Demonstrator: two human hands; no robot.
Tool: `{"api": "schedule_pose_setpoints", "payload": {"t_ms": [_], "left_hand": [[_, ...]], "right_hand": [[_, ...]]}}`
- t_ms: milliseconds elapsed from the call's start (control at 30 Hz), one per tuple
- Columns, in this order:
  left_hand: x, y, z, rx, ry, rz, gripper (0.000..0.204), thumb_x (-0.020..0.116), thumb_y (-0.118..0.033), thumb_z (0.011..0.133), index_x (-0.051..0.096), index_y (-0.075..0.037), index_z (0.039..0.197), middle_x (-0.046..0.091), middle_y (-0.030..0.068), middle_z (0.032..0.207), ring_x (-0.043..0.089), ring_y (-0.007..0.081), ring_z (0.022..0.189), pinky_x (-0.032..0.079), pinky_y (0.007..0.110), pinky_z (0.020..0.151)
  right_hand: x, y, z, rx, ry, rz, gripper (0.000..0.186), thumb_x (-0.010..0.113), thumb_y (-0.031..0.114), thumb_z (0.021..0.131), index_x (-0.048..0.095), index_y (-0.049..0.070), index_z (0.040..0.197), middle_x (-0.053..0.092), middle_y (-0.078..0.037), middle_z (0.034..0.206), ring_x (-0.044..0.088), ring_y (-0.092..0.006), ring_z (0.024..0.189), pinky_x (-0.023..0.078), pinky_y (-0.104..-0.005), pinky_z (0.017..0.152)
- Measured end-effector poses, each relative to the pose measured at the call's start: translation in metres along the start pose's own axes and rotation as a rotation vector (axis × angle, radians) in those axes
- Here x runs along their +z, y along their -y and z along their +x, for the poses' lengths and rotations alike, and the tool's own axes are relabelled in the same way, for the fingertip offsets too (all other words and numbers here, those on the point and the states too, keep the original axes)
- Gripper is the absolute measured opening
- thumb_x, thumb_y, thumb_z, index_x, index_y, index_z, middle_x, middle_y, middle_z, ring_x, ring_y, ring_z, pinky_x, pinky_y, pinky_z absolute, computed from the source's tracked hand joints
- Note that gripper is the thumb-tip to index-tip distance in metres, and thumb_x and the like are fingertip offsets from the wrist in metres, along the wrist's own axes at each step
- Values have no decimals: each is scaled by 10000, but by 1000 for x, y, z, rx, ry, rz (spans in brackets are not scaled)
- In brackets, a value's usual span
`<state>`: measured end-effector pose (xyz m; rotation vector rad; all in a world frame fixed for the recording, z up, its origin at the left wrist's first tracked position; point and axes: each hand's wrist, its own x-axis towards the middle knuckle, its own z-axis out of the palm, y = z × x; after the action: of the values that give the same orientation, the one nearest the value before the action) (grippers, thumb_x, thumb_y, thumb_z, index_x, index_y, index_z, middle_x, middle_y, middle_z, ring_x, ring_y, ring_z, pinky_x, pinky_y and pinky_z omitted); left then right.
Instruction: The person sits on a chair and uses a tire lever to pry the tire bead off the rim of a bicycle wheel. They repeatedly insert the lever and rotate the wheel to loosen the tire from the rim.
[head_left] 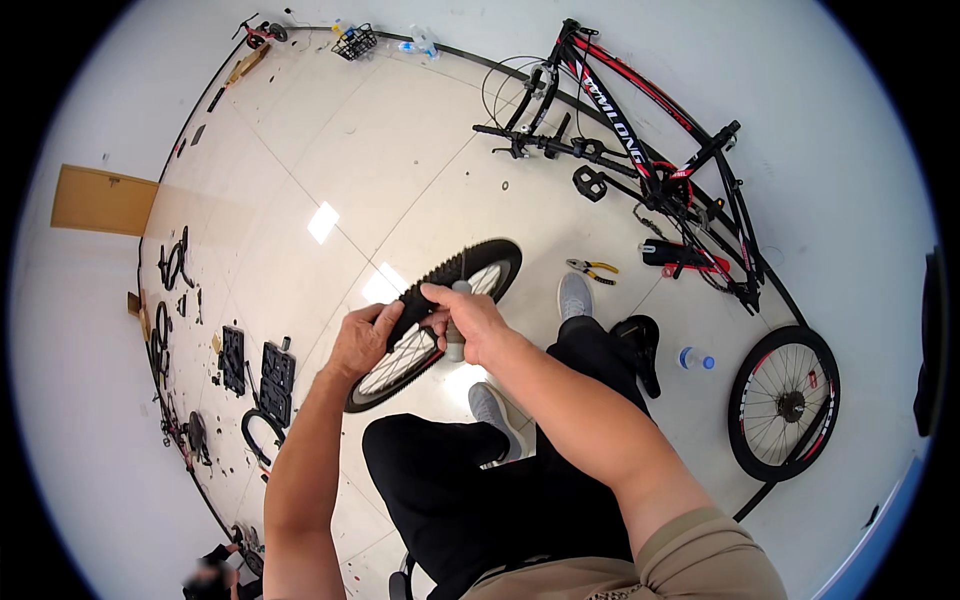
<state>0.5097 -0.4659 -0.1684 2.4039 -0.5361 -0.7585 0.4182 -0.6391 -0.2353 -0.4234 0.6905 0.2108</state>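
Note:
A bicycle wheel with a knobbly black tyre (470, 265) stands upright on the floor in front of my knees. My left hand (362, 340) grips the tyre at its top edge, fingers wrapped over the tread. My right hand (468, 320) pinches the tyre just beside the left hand and also holds a small grey cylinder-shaped tool or bottle (456, 340) against the rim. The silver spokes show below my hands. My legs in black trousers and grey shoes (574, 296) sit behind the wheel.
A black and red bicycle frame (650, 160) lies upside down at upper right, with yellow-handled pliers (592, 268), a black saddle (638, 345), a water bottle (696, 359) and a second wheel (785, 402) near it. Black tool trays (262, 375) and parts lie left.

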Motion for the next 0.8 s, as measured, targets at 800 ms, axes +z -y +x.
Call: {"api": "schedule_pose_setpoints", "payload": {"t_ms": [800], "left_hand": [[52, -21, 30, -245, -126, -315, 793, 495, -677, 993, 726, 80, 1027, 665, 100, 847, 558, 167, 795, 482, 324, 758]], "right_hand": [[-4, -43, -9, -117, 50, -461, 416, 847, 241, 777, 675, 27, 1091, 706, -28, 991, 633, -137, 892, 521, -311, 837]]}}
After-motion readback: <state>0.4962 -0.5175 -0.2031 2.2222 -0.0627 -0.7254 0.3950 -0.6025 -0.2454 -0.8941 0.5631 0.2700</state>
